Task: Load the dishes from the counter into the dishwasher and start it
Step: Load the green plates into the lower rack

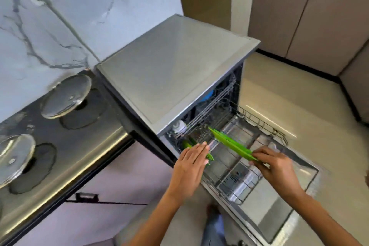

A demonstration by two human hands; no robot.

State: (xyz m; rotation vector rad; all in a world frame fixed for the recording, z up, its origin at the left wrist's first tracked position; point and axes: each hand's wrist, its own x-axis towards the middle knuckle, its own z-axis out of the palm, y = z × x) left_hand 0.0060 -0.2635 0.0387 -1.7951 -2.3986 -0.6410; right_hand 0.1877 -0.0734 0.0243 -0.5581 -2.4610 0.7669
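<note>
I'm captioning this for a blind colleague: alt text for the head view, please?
The right hand holds a green plate edge-on over the dishwasher's pulled-out lower rack; the left hand touches another green plate beside it.

No text, label, brand, number or sign is showing clearly enough to be read anywhere in the view.
</note>
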